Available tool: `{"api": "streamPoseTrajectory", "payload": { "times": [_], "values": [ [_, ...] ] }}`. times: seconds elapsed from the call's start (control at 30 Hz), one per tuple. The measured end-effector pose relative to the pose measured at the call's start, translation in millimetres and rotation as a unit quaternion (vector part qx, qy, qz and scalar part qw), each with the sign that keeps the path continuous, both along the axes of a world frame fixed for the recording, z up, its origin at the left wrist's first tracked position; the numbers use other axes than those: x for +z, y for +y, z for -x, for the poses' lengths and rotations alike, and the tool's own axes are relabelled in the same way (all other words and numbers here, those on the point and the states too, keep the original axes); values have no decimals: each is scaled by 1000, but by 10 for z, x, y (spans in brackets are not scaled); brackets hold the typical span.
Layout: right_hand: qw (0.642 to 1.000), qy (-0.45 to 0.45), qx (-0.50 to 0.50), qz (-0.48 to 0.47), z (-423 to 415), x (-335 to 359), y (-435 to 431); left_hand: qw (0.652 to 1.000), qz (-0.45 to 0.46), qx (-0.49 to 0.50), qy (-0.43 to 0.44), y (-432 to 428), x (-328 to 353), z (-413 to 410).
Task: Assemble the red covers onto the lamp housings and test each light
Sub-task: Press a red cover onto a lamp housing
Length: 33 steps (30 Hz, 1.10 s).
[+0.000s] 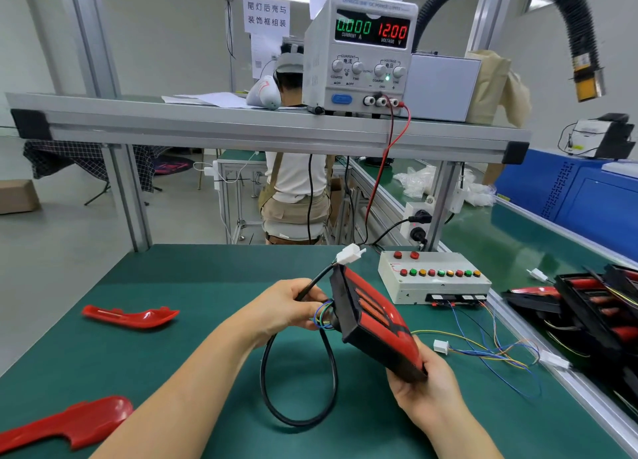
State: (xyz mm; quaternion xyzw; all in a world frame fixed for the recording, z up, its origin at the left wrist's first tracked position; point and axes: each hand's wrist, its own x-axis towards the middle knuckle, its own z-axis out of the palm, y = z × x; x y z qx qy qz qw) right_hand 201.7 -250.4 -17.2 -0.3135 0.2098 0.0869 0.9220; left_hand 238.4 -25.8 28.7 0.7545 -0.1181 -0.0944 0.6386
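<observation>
A black lamp housing with its red cover (374, 324) on is held tilted above the green mat. My right hand (426, 391) grips its near lower end. My left hand (288, 306) grips the black cable (300, 382) where it leaves the housing's back; the cable loops down and its white connector (351, 253) sticks up free behind the lamp. Two loose red covers lie on the mat, one at the left (129, 316) and one at the near left corner (69, 424). The grey test box (433, 287) with coloured buttons sits behind the lamp to the right.
A power supply (360, 56) on the shelf reads 0.000 A and 12.00 V. Loose coloured test wires with white plugs (441, 346) trail from the box. A black tray of lamp housings (593, 306) stands at the right. A person sits at the bench beyond.
</observation>
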Motion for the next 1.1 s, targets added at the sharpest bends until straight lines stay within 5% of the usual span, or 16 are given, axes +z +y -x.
{"api": "streamPoseTrajectory", "payload": {
  "times": [0.6, 0.8, 0.93, 1.1],
  "values": [
    [1000, 9, 11, 17, 6, 37, -48, 998, 33, -11, 46, 130, 30, -19],
    [995, -5, -13, 96, -40, -10, -87, 985, -58, 163, 10, 282, 107, -116],
    [981, -37, 10, 189, -62, -54, -111, 926, -177, 288, -171, 500, 201, -172],
    [943, -97, 64, 313, -34, -48, -105, 808, -201, 438, -338, 747, 468, -193]
  ]
}}
